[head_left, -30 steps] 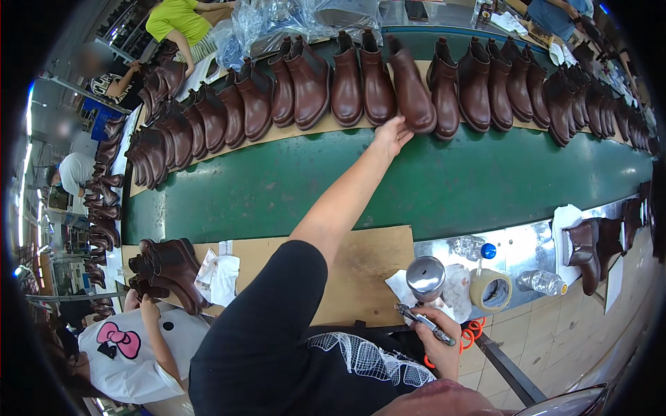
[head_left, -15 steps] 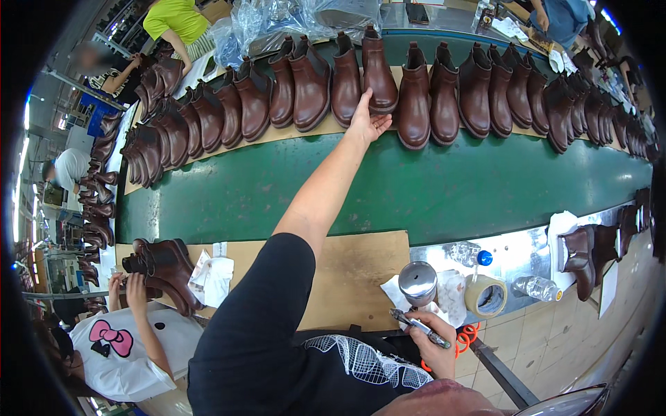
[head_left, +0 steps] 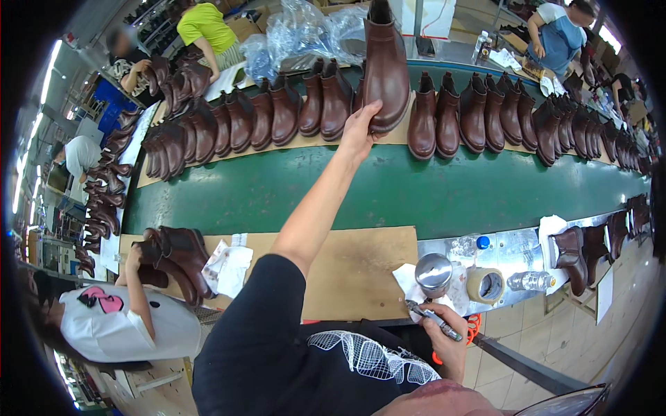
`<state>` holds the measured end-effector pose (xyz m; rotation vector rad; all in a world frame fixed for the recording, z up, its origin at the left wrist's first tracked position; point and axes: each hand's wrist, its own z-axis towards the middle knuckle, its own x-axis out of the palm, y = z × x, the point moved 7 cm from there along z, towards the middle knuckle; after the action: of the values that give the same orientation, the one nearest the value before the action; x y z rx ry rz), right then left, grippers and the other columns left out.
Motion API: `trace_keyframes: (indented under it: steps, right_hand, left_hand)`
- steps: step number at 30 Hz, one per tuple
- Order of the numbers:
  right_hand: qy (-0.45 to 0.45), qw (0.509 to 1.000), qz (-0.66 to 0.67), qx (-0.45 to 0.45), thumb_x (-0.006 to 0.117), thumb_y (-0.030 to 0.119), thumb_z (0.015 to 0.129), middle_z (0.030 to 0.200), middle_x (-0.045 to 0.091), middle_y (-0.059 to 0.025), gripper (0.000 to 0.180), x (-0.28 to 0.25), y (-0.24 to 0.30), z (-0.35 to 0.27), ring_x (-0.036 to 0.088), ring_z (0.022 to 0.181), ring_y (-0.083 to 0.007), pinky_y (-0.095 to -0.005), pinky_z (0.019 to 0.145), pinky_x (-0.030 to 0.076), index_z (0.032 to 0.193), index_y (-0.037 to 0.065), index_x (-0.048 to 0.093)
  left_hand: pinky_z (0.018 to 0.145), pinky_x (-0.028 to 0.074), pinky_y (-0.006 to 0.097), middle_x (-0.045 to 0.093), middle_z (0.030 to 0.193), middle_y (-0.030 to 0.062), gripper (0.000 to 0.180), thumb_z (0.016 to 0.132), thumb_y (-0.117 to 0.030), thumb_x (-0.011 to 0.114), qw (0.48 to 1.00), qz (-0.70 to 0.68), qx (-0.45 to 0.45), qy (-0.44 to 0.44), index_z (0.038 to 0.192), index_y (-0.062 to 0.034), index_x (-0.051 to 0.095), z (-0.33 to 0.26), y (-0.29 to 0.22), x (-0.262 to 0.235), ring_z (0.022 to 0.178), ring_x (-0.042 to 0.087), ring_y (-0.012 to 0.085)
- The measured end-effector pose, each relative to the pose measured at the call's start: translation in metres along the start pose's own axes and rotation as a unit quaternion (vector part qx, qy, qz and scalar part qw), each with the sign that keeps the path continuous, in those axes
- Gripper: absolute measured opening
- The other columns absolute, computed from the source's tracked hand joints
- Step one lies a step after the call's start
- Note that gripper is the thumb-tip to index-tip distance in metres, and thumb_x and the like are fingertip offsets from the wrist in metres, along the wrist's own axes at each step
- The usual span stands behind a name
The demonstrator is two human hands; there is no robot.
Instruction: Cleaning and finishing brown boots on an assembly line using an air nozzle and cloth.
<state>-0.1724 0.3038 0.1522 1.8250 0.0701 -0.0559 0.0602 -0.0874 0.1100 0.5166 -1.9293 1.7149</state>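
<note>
A dark brown ankle boot is raised above the row on the bench, sole down and toe toward me. My left hand grips it at its toe, thumb on the leather and fingers around the sole. Low at the right, my right hand is closed around what looks like a small spray gun, its metal body showing between the fingers. A round silver cup adjoins the tool; their join is hard to make out. The cup is over stained white cloth.
Matching boots line the far side of the green bench. Cardboard covers the near edge. A tape roll and plastic bottles lie at right. A co-worker handles boots at left. An orange coiled hose hangs below.
My left hand has lifted the boot up from the row, where it stood half a second ago. My right hand keeps its hold on the tool. The view has shifted slightly.
</note>
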Motion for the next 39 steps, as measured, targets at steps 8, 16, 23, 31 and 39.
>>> trace_keyframes:
  steps: [8, 16, 23, 31, 39]
  right_hand:
    - [-0.025, 0.995, -0.034, -0.092, 0.064, -0.003, 0.085, 0.082, 0.065, 0.0011, 0.020, 0.003, 0.031, -0.051, 0.054, 0.072, -0.0038, -0.0195, 0.062, 0.042, 0.103, -0.001, 0.070]
    - [-0.066, 0.975, -0.095, -0.192, 0.060, -0.003, 0.090, 0.086, 0.062, 0.0007, 0.025, -0.014, 0.071, -0.070, 0.050, 0.070, -0.0033, -0.0198, 0.060, 0.040, 0.113, -0.001, 0.066]
    - [-0.062, 0.946, -0.090, -0.305, 0.063, 0.000, 0.089, 0.094, 0.067, -0.0068, 0.024, 0.031, 0.129, -0.074, 0.058, 0.081, -0.0082, -0.0214, 0.070, 0.045, 0.112, -0.003, 0.066]
    - [-0.020, 0.916, -0.105, -0.387, 0.074, 0.009, 0.086, 0.089, 0.069, -0.0065, 0.025, 0.061, 0.150, -0.076, 0.059, 0.073, -0.0063, -0.0204, 0.064, 0.044, 0.106, -0.004, 0.068]
    - [-0.026, 0.934, -0.099, -0.342, 0.073, 0.005, 0.087, 0.089, 0.070, -0.0060, 0.020, 0.059, 0.131, -0.089, 0.061, 0.075, -0.0065, -0.0205, 0.065, 0.045, 0.103, -0.004, 0.067]
  left_hand:
    - [0.089, 0.055, 0.058, 0.048, 0.140, 0.0296, 0.087, 0.087, -0.066, 0.050, 0.830, -0.422, -0.160, 0.327, 0.149, -0.0068, 0.035, -0.222, -0.033, 0.081, 0.109, 0.060, 0.0501]
    - [0.095, 0.055, 0.051, 0.056, 0.132, 0.0152, 0.074, 0.087, -0.040, 0.069, 0.989, -0.046, -0.124, 0.064, 0.143, -0.0044, 0.038, -0.311, 0.050, -0.046, 0.113, 0.063, 0.0291]
    - [0.085, 0.058, 0.035, 0.057, 0.120, 0.0101, 0.086, 0.069, -0.019, 0.090, 0.983, 0.169, -0.044, -0.050, 0.135, -0.0023, 0.039, -0.380, 0.051, -0.077, 0.104, 0.062, 0.0197]
    - [0.090, 0.055, 0.035, 0.058, 0.123, 0.0135, 0.079, 0.067, -0.007, 0.090, 0.979, 0.197, -0.028, -0.032, 0.131, 0.0027, 0.045, -0.411, 0.060, -0.075, 0.110, 0.060, 0.0221]
    - [0.093, 0.052, 0.034, 0.062, 0.117, 0.0131, 0.076, 0.066, -0.010, 0.091, 0.983, 0.180, -0.005, -0.018, 0.127, 0.0042, 0.048, -0.412, 0.051, -0.065, 0.107, 0.061, 0.0213]
